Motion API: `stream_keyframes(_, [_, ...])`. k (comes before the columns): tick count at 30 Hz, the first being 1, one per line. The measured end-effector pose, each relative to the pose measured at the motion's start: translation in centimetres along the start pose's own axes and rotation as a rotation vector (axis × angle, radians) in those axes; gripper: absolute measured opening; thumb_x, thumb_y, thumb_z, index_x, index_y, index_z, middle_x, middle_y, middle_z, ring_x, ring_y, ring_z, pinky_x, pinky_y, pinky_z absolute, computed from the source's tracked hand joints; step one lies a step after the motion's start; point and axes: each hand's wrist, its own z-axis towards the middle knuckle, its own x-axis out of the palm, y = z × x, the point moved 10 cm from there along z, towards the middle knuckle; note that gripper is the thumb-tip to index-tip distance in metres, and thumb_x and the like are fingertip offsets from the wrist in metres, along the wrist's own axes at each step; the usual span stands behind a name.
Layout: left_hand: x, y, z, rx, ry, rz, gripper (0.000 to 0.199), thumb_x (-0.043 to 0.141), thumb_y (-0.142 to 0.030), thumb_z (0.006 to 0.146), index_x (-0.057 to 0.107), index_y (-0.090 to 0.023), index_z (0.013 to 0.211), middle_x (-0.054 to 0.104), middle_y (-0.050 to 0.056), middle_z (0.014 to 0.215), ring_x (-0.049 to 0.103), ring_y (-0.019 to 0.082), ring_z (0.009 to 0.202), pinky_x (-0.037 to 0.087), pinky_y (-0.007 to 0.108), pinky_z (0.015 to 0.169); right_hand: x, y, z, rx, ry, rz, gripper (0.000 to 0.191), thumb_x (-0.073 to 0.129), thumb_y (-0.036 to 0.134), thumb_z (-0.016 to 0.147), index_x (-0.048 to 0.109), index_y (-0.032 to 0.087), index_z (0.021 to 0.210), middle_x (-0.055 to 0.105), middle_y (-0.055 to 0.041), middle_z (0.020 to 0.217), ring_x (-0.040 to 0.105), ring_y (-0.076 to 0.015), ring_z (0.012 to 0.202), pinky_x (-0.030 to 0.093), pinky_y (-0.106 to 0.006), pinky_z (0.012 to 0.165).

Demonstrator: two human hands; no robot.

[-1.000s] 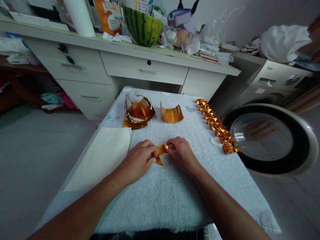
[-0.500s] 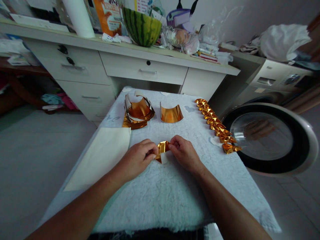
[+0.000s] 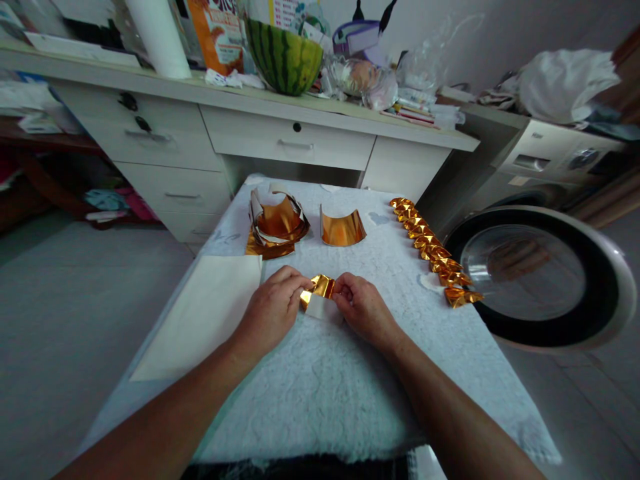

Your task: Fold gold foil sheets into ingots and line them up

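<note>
A small gold foil paper [image 3: 323,285] with a white underside is held between both hands over the cloth-covered table. My left hand [image 3: 277,303] pinches its left end, and my right hand [image 3: 363,305] grips the right end. Beyond them lie a curved gold sheet [image 3: 343,229] and, to its left, a curled stack of gold sheets [image 3: 278,223]. Along the table's right side runs a row of folded gold pieces [image 3: 429,247]. A cream paper sheet [image 3: 203,317] lies left of my left hand.
Behind the table stands a white drawer desk [image 3: 250,127] bearing a watermelon half [image 3: 284,57], plastic bags and a white roll [image 3: 157,37]. At the right, a washing machine's round door [image 3: 540,277] hangs open beside the table.
My left hand has shifted slightly left and up with its end of the foil. More of the foil's white underside now shows between the hands.
</note>
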Motion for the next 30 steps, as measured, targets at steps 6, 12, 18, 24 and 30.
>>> stream_keyframes(6, [1.5,0.4,0.0,0.009,0.096,0.096,0.03,0.04,-0.005,0.088,0.065,-0.021,0.098,0.059,0.004,0.098,0.059,0.018,0.094,0.048,0.032,0.085,0.1,0.3,0.0,-0.022,0.01,-0.148,0.008,0.056,0.013,0.083,0.06,0.019,0.081,0.059,0.0016,0.069,0.051,-0.0152,0.07,0.034,-0.027,0.07])
stream_keyframes(12, [2.1,0.1,-0.3,0.046,0.152,0.284,0.023,0.049,-0.009,0.086,0.064,-0.018,0.101,0.059,0.007,0.099,0.054,0.023,0.097,0.046,0.04,0.089,0.3,0.6,-0.1,-0.065,0.052,-0.197,0.01,0.054,0.015,0.086,0.063,0.019,0.082,0.063,0.0001,0.072,0.053,-0.0159,0.072,0.035,-0.028,0.073])
stream_keyframes(18, [2.6,-0.4,-0.3,0.084,0.183,0.316,0.019,0.049,-0.011,0.089,0.063,-0.018,0.1,0.058,0.007,0.098,0.052,0.023,0.095,0.046,0.039,0.088,0.3,0.9,-0.5,-0.113,0.097,-0.186,0.024,0.046,0.006,0.084,0.066,0.019,0.088,0.067,-0.0027,0.085,0.058,-0.0166,0.084,0.038,-0.029,0.081])
stream_keyframes(24, [3.7,-0.5,-0.8,0.151,0.212,0.291,0.029,0.045,-0.005,0.089,0.06,-0.018,0.11,0.059,0.006,0.099,0.053,0.021,0.096,0.048,0.037,0.089,-0.1,1.3,-1.0,-0.16,0.141,-0.13,0.027,0.044,0.003,0.085,0.065,0.017,0.092,0.069,-0.004,0.09,0.058,-0.0167,0.086,0.04,-0.03,0.084])
stream_keyframes(30, [3.8,-0.7,-0.9,0.166,0.22,0.299,0.03,0.045,-0.004,0.089,0.059,-0.016,0.113,0.059,0.007,0.102,0.053,0.022,0.097,0.047,0.037,0.09,-0.3,1.6,-1.4,-0.196,0.207,-0.117,0.039,0.043,-0.005,0.075,0.064,0.019,0.098,0.067,-0.0038,0.095,0.055,-0.018,0.092,0.039,-0.032,0.085])
